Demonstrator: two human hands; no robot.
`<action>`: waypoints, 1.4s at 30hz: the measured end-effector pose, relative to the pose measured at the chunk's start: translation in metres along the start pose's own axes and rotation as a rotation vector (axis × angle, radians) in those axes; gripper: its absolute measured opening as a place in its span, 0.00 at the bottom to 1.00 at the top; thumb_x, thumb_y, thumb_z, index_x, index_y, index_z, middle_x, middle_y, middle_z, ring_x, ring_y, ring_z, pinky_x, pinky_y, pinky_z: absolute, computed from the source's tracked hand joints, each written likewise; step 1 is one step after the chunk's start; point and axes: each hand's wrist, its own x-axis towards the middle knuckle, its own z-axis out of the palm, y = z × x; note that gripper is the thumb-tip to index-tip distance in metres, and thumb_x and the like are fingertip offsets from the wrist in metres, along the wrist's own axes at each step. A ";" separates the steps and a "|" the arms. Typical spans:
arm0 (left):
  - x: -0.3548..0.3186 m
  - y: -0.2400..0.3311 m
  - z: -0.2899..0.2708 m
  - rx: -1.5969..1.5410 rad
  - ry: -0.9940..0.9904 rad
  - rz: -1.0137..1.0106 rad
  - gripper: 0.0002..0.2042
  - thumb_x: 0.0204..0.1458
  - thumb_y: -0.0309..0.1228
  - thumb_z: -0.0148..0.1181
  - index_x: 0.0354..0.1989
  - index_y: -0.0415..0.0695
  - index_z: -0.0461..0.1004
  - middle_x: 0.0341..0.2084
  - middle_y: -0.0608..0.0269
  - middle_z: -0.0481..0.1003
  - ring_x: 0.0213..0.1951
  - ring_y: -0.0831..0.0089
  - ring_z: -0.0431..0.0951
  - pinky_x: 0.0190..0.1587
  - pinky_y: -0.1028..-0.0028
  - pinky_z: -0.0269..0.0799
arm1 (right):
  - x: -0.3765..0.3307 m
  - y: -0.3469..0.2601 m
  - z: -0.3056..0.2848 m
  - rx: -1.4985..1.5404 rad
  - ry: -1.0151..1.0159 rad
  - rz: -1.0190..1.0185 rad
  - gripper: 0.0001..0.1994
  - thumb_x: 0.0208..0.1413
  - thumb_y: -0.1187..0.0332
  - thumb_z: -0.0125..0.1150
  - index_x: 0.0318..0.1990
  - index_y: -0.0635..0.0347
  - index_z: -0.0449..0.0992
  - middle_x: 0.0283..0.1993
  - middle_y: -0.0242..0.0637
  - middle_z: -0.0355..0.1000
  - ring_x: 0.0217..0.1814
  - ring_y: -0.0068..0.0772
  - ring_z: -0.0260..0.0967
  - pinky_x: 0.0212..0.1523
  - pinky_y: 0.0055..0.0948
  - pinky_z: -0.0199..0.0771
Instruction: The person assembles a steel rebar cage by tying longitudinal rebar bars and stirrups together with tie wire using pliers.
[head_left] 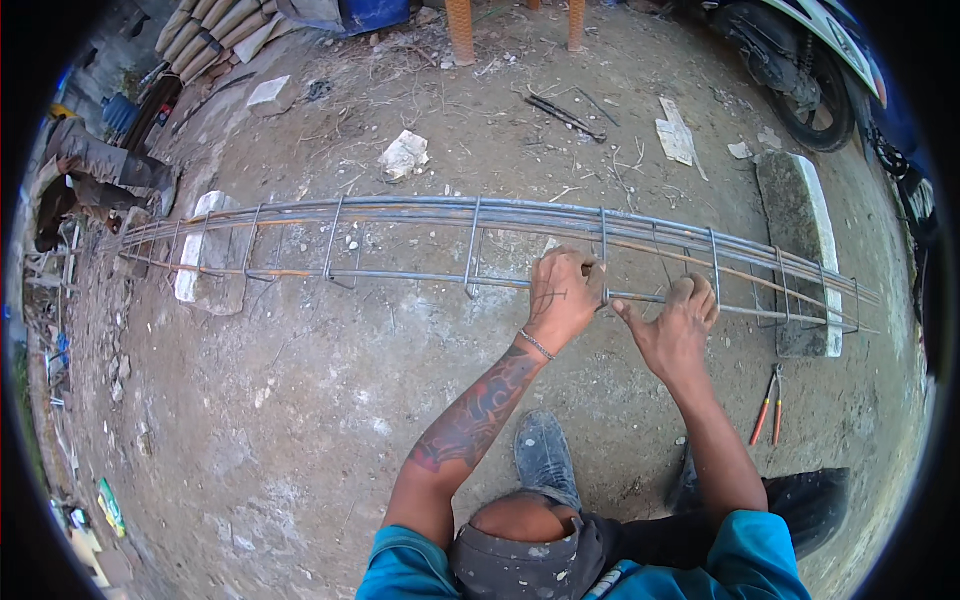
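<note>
Nearest to me are my knee in dusty grey cloth, my blue sleeves and one grey shoe (545,455) planted on the packed dirt. My left hand (562,295) is curled shut around the near bar of the rebar cage (400,240), knuckles up, right beside a wire stirrup (604,265). My right hand (677,325) sits just beside it on the same bar; the thumb points left along the steel and the fingers are bent over the bar, though I cannot tell how firmly they grip.

A pair of pliers with orange handles (768,405) lies on the ground to my right, untouched.

The cage runs left to right across the yard in front of me, resting on a concrete block (795,215) at the right and a white-edged block (205,265) at the left.

Beyond it, a crumpled whitish paper bag (404,155) lies on the dirt, a flat pale scrap of packaging (677,135) sits farther right, and loose dark rods (565,117) lie between them. At the far edge are stacked sacks (215,30), a blue container (375,14) and a motorbike wheel (815,95).
</note>
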 end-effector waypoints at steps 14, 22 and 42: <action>-0.082 -0.055 -0.073 0.131 0.446 -0.345 0.17 0.49 0.26 0.60 0.50 0.41 0.73 0.37 0.49 0.72 0.41 0.54 0.73 0.45 0.61 0.68 | -0.014 -0.154 0.029 0.313 -0.219 -0.092 0.43 0.44 0.44 0.67 0.52 0.81 0.61 0.61 0.64 0.51 0.65 0.62 0.47 0.62 0.63 0.48; -0.078 -0.066 -0.068 0.098 0.454 -0.340 0.14 0.45 0.23 0.63 0.44 0.41 0.77 0.34 0.54 0.75 0.37 0.59 0.76 0.42 0.63 0.71 | -0.010 -0.151 0.042 0.206 -0.241 0.016 0.45 0.46 0.41 0.63 0.54 0.81 0.61 0.64 0.64 0.50 0.70 0.61 0.41 0.62 0.75 0.32; -0.075 -0.078 -0.074 0.029 0.452 -0.229 0.13 0.46 0.22 0.62 0.42 0.40 0.76 0.31 0.59 0.75 0.31 0.67 0.77 0.37 0.69 0.72 | -0.011 -0.159 0.075 0.125 -0.078 0.028 0.45 0.45 0.38 0.62 0.51 0.81 0.63 0.62 0.62 0.52 0.69 0.61 0.42 0.60 0.79 0.25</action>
